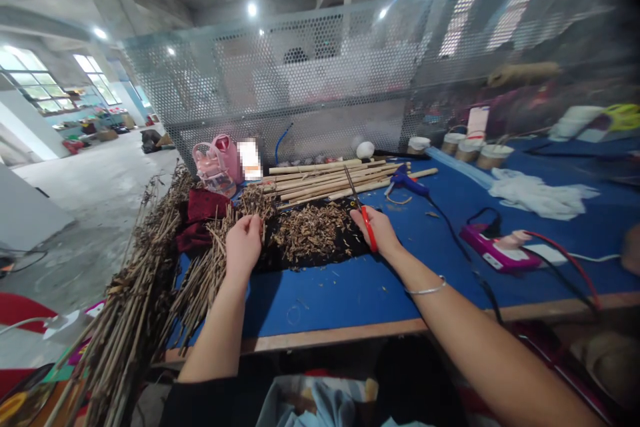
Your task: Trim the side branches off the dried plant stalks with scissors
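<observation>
My right hand is closed around red-handled scissors, whose dark blades point up and away over the table. At the left, my left hand is pinched at the dried stems; whether it grips one is too small to tell. Between my hands, a heap of brown dried plant pieces lies on a black cloth. Several pale wooden sticks lie behind the heap.
Dried stalks fill the blue table's left edge. A pink bag and metal mesh stand behind. On the right are a blue glue gun, white plastic, cups and a purple power strip.
</observation>
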### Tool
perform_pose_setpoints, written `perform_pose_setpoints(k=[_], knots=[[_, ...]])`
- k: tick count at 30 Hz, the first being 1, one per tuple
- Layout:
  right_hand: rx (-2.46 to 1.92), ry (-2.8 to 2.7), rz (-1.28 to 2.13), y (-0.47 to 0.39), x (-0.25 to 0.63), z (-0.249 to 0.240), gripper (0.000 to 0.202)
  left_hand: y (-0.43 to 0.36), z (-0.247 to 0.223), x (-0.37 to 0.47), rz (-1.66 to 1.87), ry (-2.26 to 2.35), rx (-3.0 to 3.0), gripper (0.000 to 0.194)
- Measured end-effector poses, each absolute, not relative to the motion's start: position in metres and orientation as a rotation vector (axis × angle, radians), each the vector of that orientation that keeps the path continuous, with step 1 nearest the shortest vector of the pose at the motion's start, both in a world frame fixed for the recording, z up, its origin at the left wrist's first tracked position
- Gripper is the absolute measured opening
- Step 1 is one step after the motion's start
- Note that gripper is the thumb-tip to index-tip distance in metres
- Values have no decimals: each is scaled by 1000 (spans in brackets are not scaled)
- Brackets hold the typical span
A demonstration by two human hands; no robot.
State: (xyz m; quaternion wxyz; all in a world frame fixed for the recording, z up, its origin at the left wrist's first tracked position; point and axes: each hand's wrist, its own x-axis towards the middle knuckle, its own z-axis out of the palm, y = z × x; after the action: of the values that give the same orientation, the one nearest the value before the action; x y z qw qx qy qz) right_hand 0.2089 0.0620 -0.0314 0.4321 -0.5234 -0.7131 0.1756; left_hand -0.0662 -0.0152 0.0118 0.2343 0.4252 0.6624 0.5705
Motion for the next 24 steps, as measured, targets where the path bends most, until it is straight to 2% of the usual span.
perform_pose_setpoints(k=[6,10,12,18,24], knots=[[-1415,-1746,478,63,205,-31,48,-12,25,-25,1432,1846,1568,33],[-1397,-1718,482,64,206,-32,49,0,11,6,690,1419,1481,31],[-1381,-1693,508,65,206,-33,48,5,1,13,520,1281,1275,29],[-1373,-1641,497,65,206,-32,47,16,-4,18,767,1276,1044,25],[-1456,-1317,533,72,218,-33,51,12,-8,68,779,1082,778,25]])
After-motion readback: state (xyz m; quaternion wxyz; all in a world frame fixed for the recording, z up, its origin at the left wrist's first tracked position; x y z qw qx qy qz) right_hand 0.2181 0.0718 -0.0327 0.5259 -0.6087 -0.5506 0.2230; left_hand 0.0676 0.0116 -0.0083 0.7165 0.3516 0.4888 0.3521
